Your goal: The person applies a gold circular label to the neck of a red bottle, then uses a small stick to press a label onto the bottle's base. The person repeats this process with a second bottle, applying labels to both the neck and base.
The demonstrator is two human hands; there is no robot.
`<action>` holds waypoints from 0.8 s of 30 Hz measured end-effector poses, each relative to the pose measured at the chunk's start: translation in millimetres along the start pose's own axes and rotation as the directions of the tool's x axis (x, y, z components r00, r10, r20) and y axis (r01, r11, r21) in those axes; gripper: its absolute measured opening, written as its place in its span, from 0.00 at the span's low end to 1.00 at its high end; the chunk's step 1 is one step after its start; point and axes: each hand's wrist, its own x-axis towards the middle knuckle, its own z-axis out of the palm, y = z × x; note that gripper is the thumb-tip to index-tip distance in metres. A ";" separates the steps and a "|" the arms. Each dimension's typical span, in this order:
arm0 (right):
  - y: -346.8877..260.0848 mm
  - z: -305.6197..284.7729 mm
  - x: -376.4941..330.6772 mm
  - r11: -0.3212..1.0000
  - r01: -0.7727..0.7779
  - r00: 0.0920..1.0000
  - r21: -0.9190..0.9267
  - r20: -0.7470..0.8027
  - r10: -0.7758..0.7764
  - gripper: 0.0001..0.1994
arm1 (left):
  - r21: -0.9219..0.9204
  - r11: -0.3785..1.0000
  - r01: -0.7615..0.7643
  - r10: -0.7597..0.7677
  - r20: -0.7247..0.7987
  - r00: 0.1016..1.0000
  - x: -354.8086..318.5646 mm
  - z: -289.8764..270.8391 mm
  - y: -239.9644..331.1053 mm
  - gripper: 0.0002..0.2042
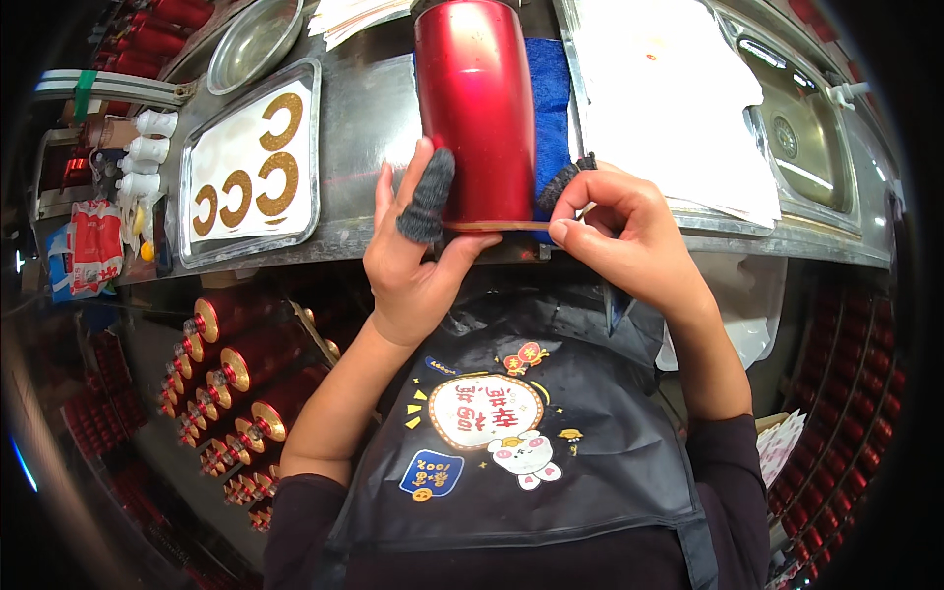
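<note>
Two hands work at the near end of a red cylinder (477, 108) lying by a blue cloth (552, 98) on a metal table (359, 128), the left hand (413, 264) open against its edge, fingers extended, while the right hand (629, 218) pinches a thin brown strip (516, 227) between thumb and forefinger.

Large red cylinder (477, 113): one. At its near end: brown strip (521, 226), one; left hand (415, 270) and right hand (627, 228), two. Left of it: rectangular tray (314, 167), one; gold C-shaped pieces (290, 184), four; gold sliver (277, 221), one; round bowl (258, 41), one; white bottles (147, 149), three. Right of it: blue cloth (551, 108), one; sink (808, 157), one.
</note>
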 end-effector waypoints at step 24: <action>0.4 -6.2 -1.2 0.999 0.014 0.999 -0.049 -0.038 -0.016 0.06 | 0.211 0.969 -0.125 0.110 0.080 0.991 -23.4 -10.4 2.6 0.18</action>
